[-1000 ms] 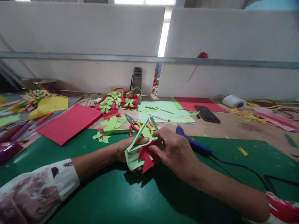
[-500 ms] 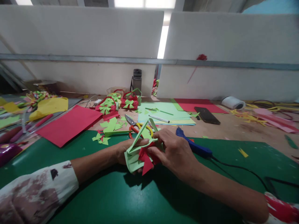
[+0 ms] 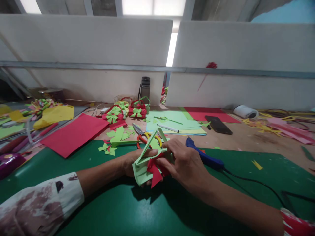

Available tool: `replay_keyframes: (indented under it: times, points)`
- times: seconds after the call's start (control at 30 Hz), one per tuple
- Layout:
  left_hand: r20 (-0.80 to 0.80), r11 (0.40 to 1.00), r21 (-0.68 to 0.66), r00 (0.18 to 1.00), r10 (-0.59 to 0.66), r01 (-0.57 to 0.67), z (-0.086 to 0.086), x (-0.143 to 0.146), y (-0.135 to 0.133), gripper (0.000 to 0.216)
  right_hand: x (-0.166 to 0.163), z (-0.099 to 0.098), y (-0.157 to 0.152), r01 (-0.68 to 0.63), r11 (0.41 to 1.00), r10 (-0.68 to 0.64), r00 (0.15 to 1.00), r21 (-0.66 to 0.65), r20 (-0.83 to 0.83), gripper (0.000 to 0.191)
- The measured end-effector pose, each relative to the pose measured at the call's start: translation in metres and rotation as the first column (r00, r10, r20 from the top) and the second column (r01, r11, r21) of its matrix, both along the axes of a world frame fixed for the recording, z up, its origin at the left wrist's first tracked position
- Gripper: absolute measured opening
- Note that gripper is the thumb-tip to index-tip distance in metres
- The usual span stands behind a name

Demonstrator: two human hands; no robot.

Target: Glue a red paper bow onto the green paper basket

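Over the green cutting mat [image 3: 123, 203] I hold a light green paper basket [image 3: 142, 168] with a looped handle. My left hand [image 3: 130, 161] is closed around its far side from behind. My right hand [image 3: 183, 164] pinches a red paper bow [image 3: 155, 170] against the basket's front. A blue glue gun [image 3: 204, 157] lies just right of my right hand, its black cord trailing across the mat. Orange-handled scissors [image 3: 142, 134] lie just beyond the basket.
Finished red and green baskets [image 3: 128, 109] stand at the back by a dark bottle [image 3: 145, 87]. Red paper [image 3: 73, 132], green sheets with a pen [image 3: 172, 119], a black phone [image 3: 218, 124], a white roll [image 3: 244, 111] and paper scraps lie around. White partitions close the far side.
Both hands keep their grip on the basket and bow, almost still. The view has tilted slightly, so everything sits a little lower in the picture.
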State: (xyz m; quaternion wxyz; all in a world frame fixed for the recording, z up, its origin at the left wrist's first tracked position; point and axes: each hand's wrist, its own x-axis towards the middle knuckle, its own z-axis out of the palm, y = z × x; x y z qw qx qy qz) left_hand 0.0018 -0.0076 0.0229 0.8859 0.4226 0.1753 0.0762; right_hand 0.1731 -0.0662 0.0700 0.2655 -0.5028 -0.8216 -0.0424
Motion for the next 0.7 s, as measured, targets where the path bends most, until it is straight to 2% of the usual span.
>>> replay_keyframes:
  times: [0.13,0.33,0.7]
  points:
    - [0.026,0.999,0.023,0.999,-0.045,0.045,0.002,0.000,-0.001,0.055,0.001,0.002,-0.001,0.013,1.000,-0.013,1.000,0.016,0.010,0.023]
    - [0.057,0.998,0.054,0.998,-0.034,0.031,0.006,0.002,-0.004,0.050,0.000,0.004,-0.006,0.021,0.999,-0.021,1.000,0.029,-0.013,0.029]
    - [0.089,0.999,0.041,0.996,-0.031,0.027,0.001,0.010,-0.019,0.051,0.007,0.007,-0.029,0.079,0.994,-0.083,0.995,0.078,0.058,0.032]
